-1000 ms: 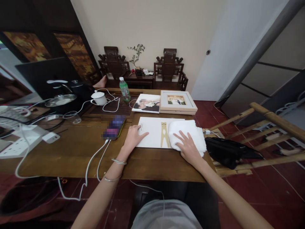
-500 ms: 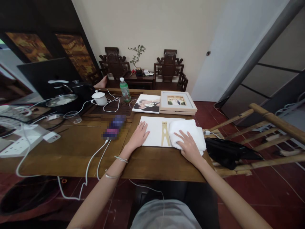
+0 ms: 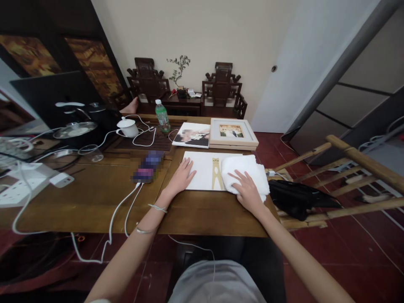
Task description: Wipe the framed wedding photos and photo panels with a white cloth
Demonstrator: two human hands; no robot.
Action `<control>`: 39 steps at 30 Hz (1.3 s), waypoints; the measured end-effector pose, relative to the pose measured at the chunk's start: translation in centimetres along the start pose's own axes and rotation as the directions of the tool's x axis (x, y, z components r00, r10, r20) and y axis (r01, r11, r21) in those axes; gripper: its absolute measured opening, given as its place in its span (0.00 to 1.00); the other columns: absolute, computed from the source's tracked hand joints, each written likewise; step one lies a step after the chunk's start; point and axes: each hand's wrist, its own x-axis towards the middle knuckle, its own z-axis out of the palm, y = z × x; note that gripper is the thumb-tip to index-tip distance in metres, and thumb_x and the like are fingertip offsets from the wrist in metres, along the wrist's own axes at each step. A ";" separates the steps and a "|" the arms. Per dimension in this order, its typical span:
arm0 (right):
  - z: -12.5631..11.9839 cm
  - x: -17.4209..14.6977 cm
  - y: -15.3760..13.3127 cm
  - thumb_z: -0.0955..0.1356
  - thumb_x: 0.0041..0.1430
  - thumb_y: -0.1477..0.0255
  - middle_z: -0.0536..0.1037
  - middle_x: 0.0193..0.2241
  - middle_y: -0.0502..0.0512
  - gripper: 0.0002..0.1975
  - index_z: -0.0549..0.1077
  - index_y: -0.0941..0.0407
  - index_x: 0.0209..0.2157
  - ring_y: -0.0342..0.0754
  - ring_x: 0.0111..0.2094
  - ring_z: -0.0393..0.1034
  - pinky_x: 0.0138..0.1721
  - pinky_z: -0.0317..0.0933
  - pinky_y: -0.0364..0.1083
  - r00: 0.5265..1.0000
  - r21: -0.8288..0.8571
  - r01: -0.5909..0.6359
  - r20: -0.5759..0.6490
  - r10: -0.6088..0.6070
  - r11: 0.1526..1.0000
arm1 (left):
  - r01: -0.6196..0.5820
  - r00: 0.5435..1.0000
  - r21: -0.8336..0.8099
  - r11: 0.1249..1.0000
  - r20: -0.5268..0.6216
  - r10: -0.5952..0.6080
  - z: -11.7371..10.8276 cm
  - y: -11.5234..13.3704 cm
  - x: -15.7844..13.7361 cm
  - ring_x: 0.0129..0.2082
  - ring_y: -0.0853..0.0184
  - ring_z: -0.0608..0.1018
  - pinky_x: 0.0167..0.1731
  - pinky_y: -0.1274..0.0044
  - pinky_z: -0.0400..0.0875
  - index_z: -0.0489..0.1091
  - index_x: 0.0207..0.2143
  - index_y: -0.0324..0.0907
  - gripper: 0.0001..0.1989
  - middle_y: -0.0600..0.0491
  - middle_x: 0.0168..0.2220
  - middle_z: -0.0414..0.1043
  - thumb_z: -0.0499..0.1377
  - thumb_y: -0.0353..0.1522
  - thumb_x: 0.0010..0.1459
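Observation:
My left hand (image 3: 181, 174) rests open on the left edge of a white board (image 3: 200, 169), fingers stretched forward. On the board's right part lies a folded white towel (image 3: 249, 165). My right hand (image 3: 248, 192) presses on the towel's near side with its fingers spread, not wrapped round it. Between the two hands a flat yellowish cutout with an animal-like head and two long legs (image 3: 216, 176) shows on the board, close to the towel's left edge. The towel hides the board's right part.
Behind the board lie a photo panel (image 3: 192, 135) and a framed picture (image 3: 233, 131). Leftward are a phone (image 3: 148, 166) with cables, a green-labelled bottle (image 3: 162, 115), a white lidded cup (image 3: 127, 127), a pot (image 3: 75, 134) and a power strip (image 3: 23, 183). A bamboo chair (image 3: 303, 158) holds a black bag (image 3: 292, 198).
The camera view has shifted slightly, so everything sits a little further left and up. Both hands keep nearly the same places on the board and towel.

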 end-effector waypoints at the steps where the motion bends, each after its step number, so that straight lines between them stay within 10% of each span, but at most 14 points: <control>1: -0.1 -0.1 -0.1 0.59 0.38 0.89 0.69 0.56 0.59 0.23 0.74 0.57 0.34 0.58 0.62 0.53 0.60 0.47 0.66 1.000 0.005 0.005 -0.002 -0.005 1.000 | -0.008 1.000 -0.004 1.000 0.003 0.008 0.0 0.0 0.0 0.67 0.54 0.47 0.63 0.62 0.48 0.58 0.59 0.31 0.27 0.37 0.66 0.48 0.46 0.41 0.64; 9: -0.9 0.5 0.7 0.59 0.38 0.88 0.66 0.58 0.59 0.24 0.72 0.57 0.37 0.58 0.64 0.50 0.60 0.43 0.67 0.987 0.029 -0.003 0.160 -0.001 1.000 | -0.020 0.998 0.020 1.000 0.056 0.019 -0.5 0.6 -0.3 0.67 0.56 0.49 0.63 0.61 0.47 0.55 0.62 0.34 0.27 0.40 0.66 0.48 0.46 0.41 0.65; 19: 0.1 8.6 4.9 0.58 0.47 0.85 0.72 0.49 0.70 0.24 0.68 0.62 0.47 0.58 0.58 0.59 0.56 0.51 0.59 0.950 -0.058 -0.105 0.291 0.118 0.993 | -0.005 0.998 -0.001 1.000 0.066 0.005 -0.6 0.4 -0.3 0.67 0.58 0.50 0.63 0.63 0.47 0.55 0.61 0.33 0.25 0.41 0.66 0.49 0.41 0.36 0.66; 32: -5.8 -1.5 -1.7 0.57 0.44 0.85 0.69 0.53 0.64 0.24 0.68 0.56 0.43 0.54 0.57 0.59 0.53 0.57 0.55 0.926 0.023 -0.005 0.378 -0.004 1.000 | 0.000 1.000 0.016 1.000 0.028 -0.001 -0.4 0.8 -0.2 0.66 0.57 0.52 0.63 0.63 0.49 0.57 0.60 0.30 0.25 0.40 0.65 0.51 0.41 0.34 0.65; 39: -3.7 3.4 1.7 0.57 0.45 0.83 0.74 0.33 0.59 0.21 0.69 0.57 0.40 0.57 0.40 0.67 0.40 0.58 0.49 0.918 -0.044 -0.100 0.380 0.109 0.994 | 0.005 1.000 -0.010 1.000 0.027 -0.005 -0.4 0.5 -0.3 0.66 0.59 0.52 0.63 0.63 0.49 0.57 0.60 0.34 0.25 0.41 0.65 0.51 0.42 0.35 0.65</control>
